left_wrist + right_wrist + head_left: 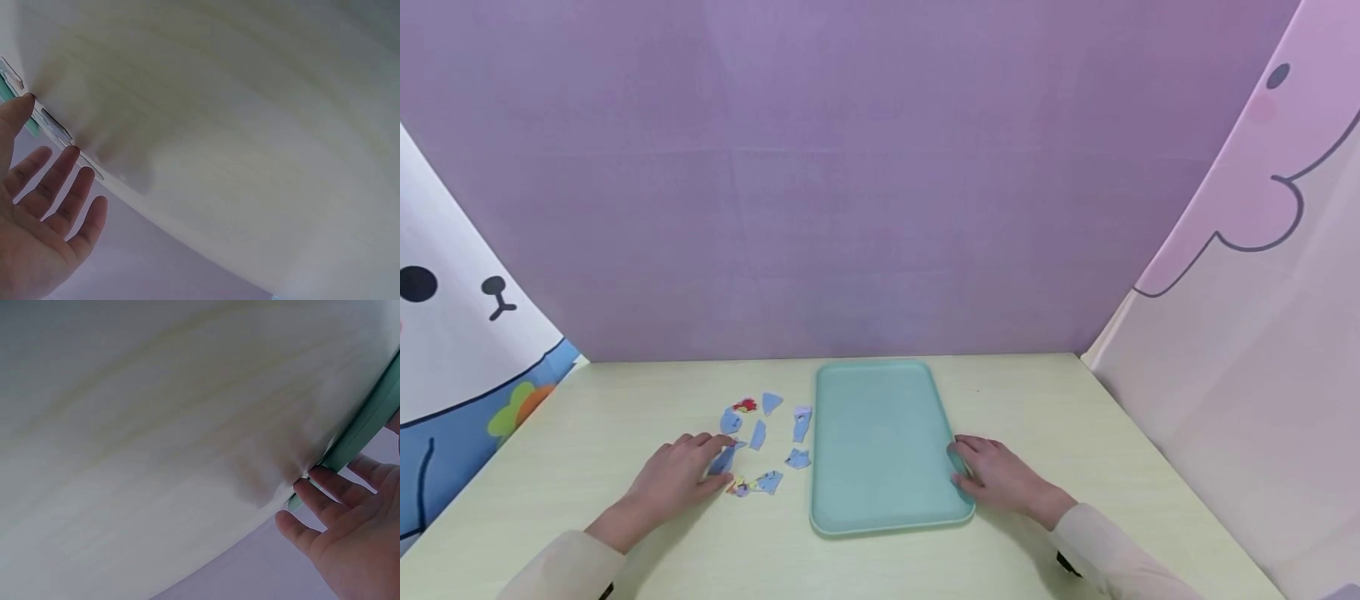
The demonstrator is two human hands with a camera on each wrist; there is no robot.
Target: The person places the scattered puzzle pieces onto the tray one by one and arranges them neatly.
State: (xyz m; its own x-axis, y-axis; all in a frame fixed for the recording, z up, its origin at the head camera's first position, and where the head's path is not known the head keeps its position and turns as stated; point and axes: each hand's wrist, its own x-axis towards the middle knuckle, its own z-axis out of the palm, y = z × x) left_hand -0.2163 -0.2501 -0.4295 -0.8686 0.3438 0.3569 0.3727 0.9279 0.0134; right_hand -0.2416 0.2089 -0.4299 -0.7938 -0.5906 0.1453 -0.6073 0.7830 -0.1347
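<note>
In the head view, my left hand (pixel 677 475) is at the outer side of a group of flat, irregular paper-like pieces, mostly blue. Its thumb and index fingertip lie around a blue piece (pixel 724 459). In the left wrist view, the fingers of my left hand (pixel 47 215) are spread and only slightly bent. A mint-green tray (pixel 883 450) lies flat, its long side away from the pieces under the fingertips of my right hand (pixel 1000 477). The right wrist view shows the loosely extended fingers of my right hand (pixel 350 519) touching the tray's side (pixel 362 428).
Other pieces lie between the left hand and the tray: a red one (pixel 745 405), a blue triangle (pixel 771 402), a long one (pixel 802 423) and a multicoloured one (pixel 740 486). A purple backdrop (pixel 850 208) rises behind the pale wooden table (pixel 1045 400).
</note>
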